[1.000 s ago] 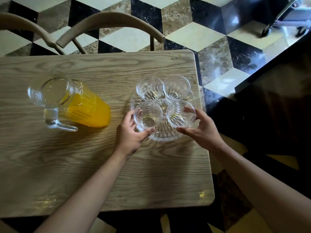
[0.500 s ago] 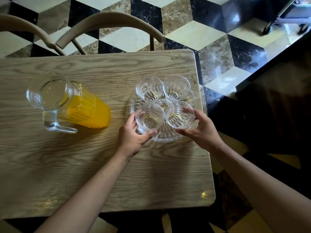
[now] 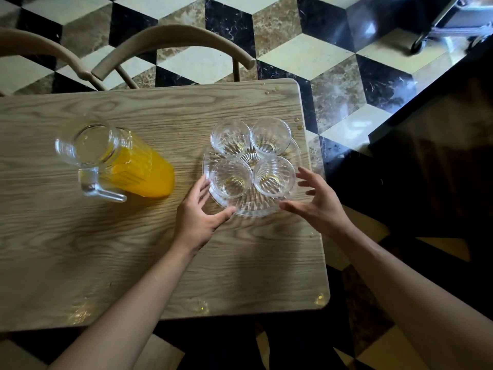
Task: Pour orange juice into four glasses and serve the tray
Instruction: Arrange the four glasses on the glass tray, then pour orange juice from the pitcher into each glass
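A round ribbed clear glass tray (image 3: pixel 253 209) lies near the right edge of the wooden table (image 3: pixel 106 236). On it stand two glasses at the back (image 3: pixel 230 137) (image 3: pixel 270 136) and two at the front (image 3: pixel 230 177) (image 3: pixel 273 176), each holding only a trace of liquid at the bottom. A glass pitcher (image 3: pixel 120 161) of orange juice stands to the left, its handle towards me. My left hand (image 3: pixel 196 217) lies at the tray's front-left rim, fingers relaxed, thumb by the front edge. My right hand (image 3: pixel 320 206) hovers spread at the tray's right side, holding nothing.
Two curved chair backs (image 3: pixel 173 38) (image 3: pixel 40 46) stand behind the table's far edge. The tray sits close to the table's right edge, with tiled floor below. A dark counter (image 3: pixel 440 156) is at the right and a wheeled cart (image 3: pixel 416 45) at the far right.
Both hands have let go of the two front glasses and drawn back and outwards to the tray's rim. The glasses stay on the tray.
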